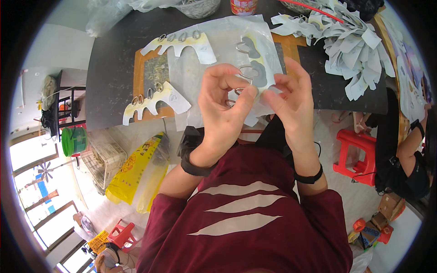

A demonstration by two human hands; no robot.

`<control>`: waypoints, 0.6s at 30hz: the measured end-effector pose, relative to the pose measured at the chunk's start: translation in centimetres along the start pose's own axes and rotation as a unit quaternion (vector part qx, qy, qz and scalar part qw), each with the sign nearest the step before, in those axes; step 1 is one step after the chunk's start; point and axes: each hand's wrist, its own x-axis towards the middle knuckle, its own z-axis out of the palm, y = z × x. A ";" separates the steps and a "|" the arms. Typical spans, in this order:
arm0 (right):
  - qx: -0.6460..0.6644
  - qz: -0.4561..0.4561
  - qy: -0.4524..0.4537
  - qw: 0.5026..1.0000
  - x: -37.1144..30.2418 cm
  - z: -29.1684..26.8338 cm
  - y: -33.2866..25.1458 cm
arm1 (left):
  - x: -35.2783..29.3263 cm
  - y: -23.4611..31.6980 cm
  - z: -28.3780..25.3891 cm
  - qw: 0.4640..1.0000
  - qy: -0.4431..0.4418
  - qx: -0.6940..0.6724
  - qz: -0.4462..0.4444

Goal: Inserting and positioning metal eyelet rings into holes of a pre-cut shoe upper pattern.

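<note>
Over the table, my left hand point(227, 98) is closed, its thumb and fingers pinched around a metal ring point(238, 91) at the edge of a scalloped, cut-out strip point(259, 75). The strip is grey and white with yellowish patches. More metal rings point(246, 48) stand out along its left side. My right hand point(291, 98) pinches the strip's near right edge, with thumb and forefinger close to the left fingertips. Fingers partly hide the near end of the strip. Beneath it lies a translucent white sheet point(189, 75).
Two similar ringed strips lie left, one farther point(207, 50) and one nearer point(175, 100). A heap of white strips point(355, 54) fills the dark table's point(109, 68) right end. A red-labelled tub point(243, 7) and wire-filled bowl point(198, 8) stand behind. Another person point(405, 168) sits at right.
</note>
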 end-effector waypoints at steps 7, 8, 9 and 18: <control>0.172 0.132 -0.082 0.973 0.3 -0.1 -1.2 | -0.1 0.0 0.0 1.000 0.010 0.000 0.001; 0.192 0.136 -0.081 0.969 0.3 -0.1 -1.2 | -0.2 0.1 0.0 1.000 0.016 0.002 -0.007; 0.192 0.136 -0.081 0.969 0.2 -0.1 -1.1 | -0.3 0.1 0.0 1.000 0.022 0.002 -0.018; 0.121 -0.015 -0.020 0.992 0.2 1.1 0.1 | -0.5 -0.3 0.1 0.994 -0.014 0.110 0.001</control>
